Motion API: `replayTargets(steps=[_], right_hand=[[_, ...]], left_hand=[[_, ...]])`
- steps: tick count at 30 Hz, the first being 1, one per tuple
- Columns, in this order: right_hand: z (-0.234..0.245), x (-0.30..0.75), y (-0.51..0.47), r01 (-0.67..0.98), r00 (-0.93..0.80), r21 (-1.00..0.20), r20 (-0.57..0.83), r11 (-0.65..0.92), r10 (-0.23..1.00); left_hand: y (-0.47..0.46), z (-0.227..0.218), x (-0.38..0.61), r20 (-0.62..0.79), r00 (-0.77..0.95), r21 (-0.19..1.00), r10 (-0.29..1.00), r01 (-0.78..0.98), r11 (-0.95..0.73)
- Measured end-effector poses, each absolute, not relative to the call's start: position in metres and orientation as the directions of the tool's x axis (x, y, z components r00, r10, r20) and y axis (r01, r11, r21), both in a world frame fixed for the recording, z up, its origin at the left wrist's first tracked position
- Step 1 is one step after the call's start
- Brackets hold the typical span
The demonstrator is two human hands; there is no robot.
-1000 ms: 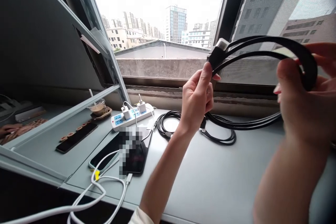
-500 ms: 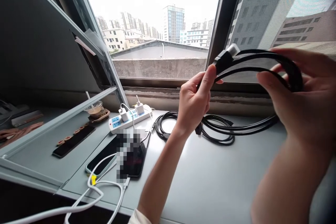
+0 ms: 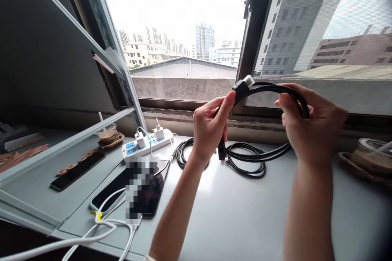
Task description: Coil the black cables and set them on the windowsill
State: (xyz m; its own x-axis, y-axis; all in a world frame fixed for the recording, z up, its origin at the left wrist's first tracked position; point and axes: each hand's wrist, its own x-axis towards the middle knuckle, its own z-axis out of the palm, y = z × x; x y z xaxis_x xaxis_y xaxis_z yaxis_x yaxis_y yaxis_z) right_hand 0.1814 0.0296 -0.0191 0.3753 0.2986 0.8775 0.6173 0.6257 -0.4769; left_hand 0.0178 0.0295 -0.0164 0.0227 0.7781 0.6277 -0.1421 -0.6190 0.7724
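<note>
So I've got a looped black rubbery cable (image 3: 269, 88) up in the air, to the right of the long white power strip with blue sockets (image 3: 148, 145) and higher than it. My left hand (image 3: 211, 124) is closed snugly, thumb pressed by the black plug with a shiny silver tip (image 3: 241, 87) and fingers curled round the strands; my right hand (image 3: 315, 120) pinches the far bend, thumb one side, fingers the other. For doing this bit well, imo: pin the plug end firmly, go lighter on the bend, and let the strands lie flat side by side instead of twisting them. Too tight a squeeze could kink it, too loose and the loops might spring apart. Looks-wise it's smooth, dark and a bit glossy, bunched thick along the top, with strands sagging in a loose curve underneath. A second black plug with a pale tip (image 3: 222, 153) hangs below my left fist, right of the power strip too, but I can't tell if it's the same cable's other end.
</note>
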Motion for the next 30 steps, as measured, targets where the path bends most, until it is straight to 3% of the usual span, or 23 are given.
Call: replayTargets(steps=[5,8,13,15,19,25,30], right_hand=[[-0.017,0.176,0.026,0.564,0.326,-0.498,0.867,0.659,0.376],[-0.018,0.172,0.029,0.581,0.298,-0.502,0.864,0.641,0.406],[-0.019,0.178,0.031,0.612,0.353,-0.515,0.857,0.601,0.375],[-0.018,0.187,0.030,0.601,0.387,-0.535,0.845,0.593,0.370],[-0.018,0.199,0.026,0.495,0.403,-0.534,0.840,0.685,0.364],[-0.015,0.183,0.016,0.412,0.118,-0.363,0.931,0.836,0.346],[-0.010,0.167,0.013,0.486,0.028,-0.276,0.953,0.829,0.301]], left_hand=[[0.032,-0.011,0.003,0.600,0.094,0.799,0.794,-0.106,-0.591],[0.035,-0.013,0.002,0.635,-0.013,0.772,0.772,-0.023,-0.635],[0.037,-0.014,0.002,0.734,-0.241,0.679,0.635,0.258,-0.687],[0.038,-0.014,-0.002,0.733,-0.267,0.679,0.626,0.251,-0.690],[0.042,-0.013,-0.007,0.674,-0.281,0.723,0.683,0.062,-0.688],[0.039,-0.009,-0.002,0.519,0.045,0.849,0.854,-0.145,-0.508],[0.027,-0.004,-0.003,0.348,0.404,0.937,0.846,-0.134,-0.321]])
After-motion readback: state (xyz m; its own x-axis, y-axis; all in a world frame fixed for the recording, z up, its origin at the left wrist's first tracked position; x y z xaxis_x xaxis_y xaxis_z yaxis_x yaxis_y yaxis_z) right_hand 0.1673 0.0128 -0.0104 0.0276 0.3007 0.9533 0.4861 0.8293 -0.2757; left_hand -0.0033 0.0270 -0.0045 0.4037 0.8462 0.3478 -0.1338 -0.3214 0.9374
